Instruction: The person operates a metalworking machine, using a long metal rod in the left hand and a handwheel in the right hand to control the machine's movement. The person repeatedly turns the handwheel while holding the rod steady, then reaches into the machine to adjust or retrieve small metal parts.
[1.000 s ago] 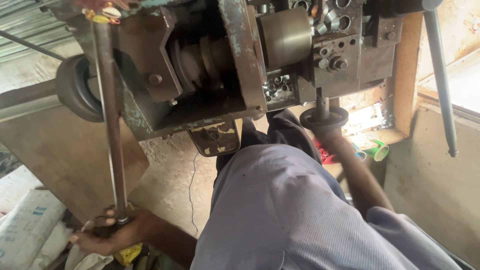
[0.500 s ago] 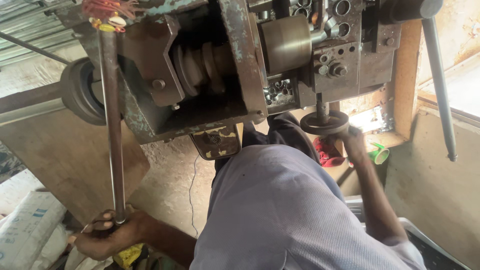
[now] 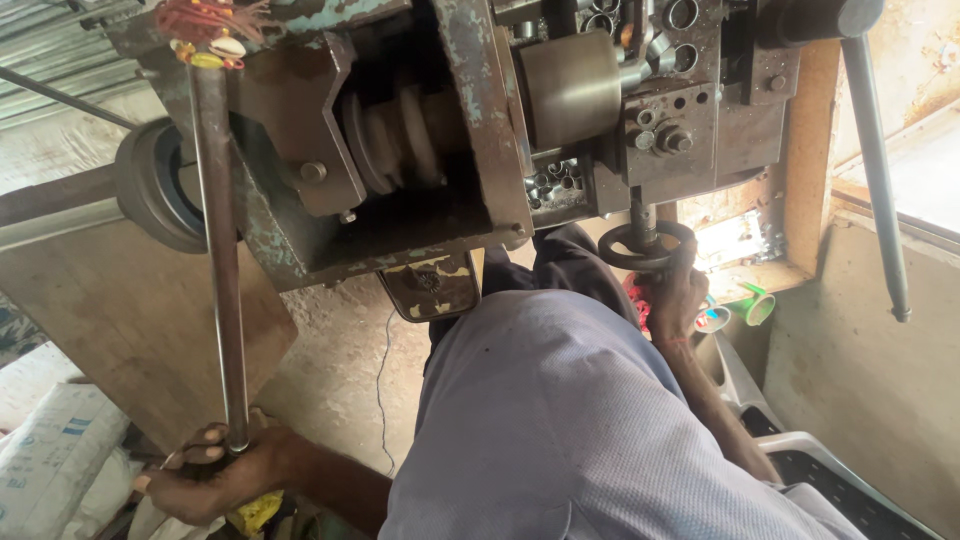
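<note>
Below the machine (image 3: 420,150), left hand (image 3: 215,475) grips rod (image 3: 222,260) (low).

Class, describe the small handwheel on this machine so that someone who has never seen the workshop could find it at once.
Start at the big, rusty metal machine filling the top of the view. Below its right end a short vertical shaft drops to a small dark round handwheel, which the person's right hand grips from beneath. Unlike the long metal lever held low by the left hand, it is a ring, not a bar.

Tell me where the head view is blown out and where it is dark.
Head view: daylight glares white at the window opening on the right; the machine recess is deep in shadow; the left hand on the long rod is dim; right hand on the small handwheel evenly lit.
</note>
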